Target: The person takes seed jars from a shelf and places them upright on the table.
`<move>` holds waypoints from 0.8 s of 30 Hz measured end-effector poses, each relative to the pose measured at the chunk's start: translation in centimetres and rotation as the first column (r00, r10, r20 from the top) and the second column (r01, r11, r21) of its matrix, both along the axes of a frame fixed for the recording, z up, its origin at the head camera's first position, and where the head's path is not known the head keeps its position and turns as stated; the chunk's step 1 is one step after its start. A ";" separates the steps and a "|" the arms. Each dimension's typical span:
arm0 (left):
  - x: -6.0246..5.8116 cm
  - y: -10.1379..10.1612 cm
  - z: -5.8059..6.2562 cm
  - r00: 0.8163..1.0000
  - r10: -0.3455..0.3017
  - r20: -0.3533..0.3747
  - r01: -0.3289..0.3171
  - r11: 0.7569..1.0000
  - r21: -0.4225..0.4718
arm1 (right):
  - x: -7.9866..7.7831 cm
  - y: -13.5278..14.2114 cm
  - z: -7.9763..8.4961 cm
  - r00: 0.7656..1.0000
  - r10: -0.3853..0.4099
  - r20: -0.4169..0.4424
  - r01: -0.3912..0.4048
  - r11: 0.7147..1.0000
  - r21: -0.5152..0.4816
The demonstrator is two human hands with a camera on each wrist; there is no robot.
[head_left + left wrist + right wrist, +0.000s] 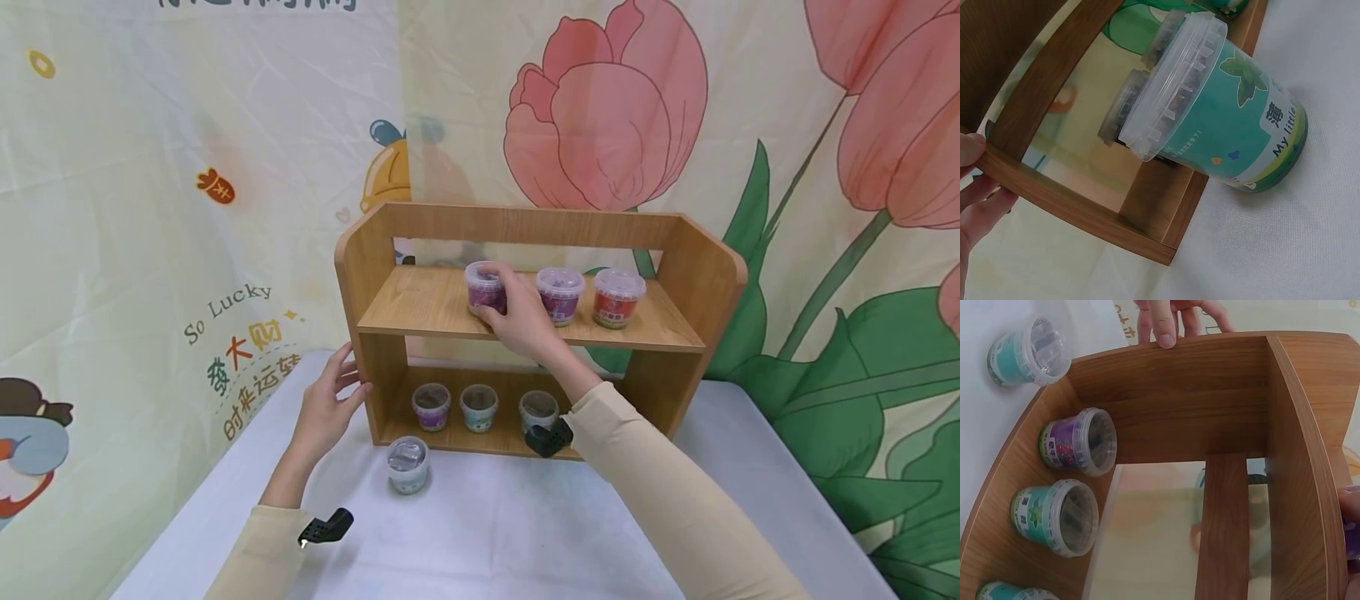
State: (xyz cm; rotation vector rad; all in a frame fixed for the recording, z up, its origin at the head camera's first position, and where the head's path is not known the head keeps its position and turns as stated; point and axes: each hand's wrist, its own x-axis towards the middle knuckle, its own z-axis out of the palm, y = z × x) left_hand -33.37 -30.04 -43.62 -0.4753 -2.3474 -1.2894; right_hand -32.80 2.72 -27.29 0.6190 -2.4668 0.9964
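While the right hand grips one tub, another tub reads "My little".

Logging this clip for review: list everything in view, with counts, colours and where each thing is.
wooden shelf: 1, brown, on the table
held purple cup: 1, purple, at the upper board
second purple cup: 1, purple, upper board, middle of three
red cup: 1, red, upper board, right
lower purple cup: 1, purple, lower board, left
lower teal cups: 2, teal, lower board, middle and right
front teal cup: 1, teal, on the table before the shelf
table: 1, white, under the shelf
backdrop: pale, printed with tulips and lettering, behind; pieces uncertain
wrist cameras: 2, black, one per wrist
sleeves: 2, beige, on both arms
left grip: 1, bare, touching the shelf's left side
right grip: 1, bare, holding the held purple cup
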 end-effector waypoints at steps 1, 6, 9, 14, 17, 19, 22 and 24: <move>0.0 0.0 0.0 1.000 0.000 0.000 0.000 1.000 0.000 | 0.1 0.0 0.0 1.000 0.000 -0.005 0.000 1.000 0.000; 0.0 0.0 0.0 1.000 0.003 0.003 -0.003 1.000 0.000 | 0.5 0.0 0.0 1.000 0.002 -0.006 -0.002 1.000 0.003; 0.0 0.0 0.0 1.000 0.004 0.004 -0.004 1.000 0.001 | 0.8 0.0 0.0 1.000 0.001 -0.003 -0.001 1.000 0.006; 0.0 0.0 0.1 1.000 0.008 0.001 -0.008 1.000 0.000 | 1.4 0.0 0.0 1.000 -0.001 -0.015 0.001 1.000 0.020; 0.0 0.0 0.0 1.000 0.010 -0.002 -0.010 1.000 0.001 | 1.8 0.0 -0.1 1.000 -0.001 -0.021 0.002 1.000 0.031; 0.0 0.0 0.0 1.000 0.011 -0.005 -0.011 1.000 0.002 | 2.1 0.0 -0.1 1.000 -0.004 -0.019 0.005 0.999 0.036; 0.0 0.0 0.0 1.000 0.009 -0.011 -0.009 1.000 0.002 | 2.6 0.0 0.0 1.000 -0.005 -0.020 0.006 0.999 0.039; -0.1 0.0 0.0 1.000 0.009 -0.014 -0.009 1.000 0.001 | 2.8 0.1 0.0 1.000 -0.003 -0.026 0.004 0.999 0.039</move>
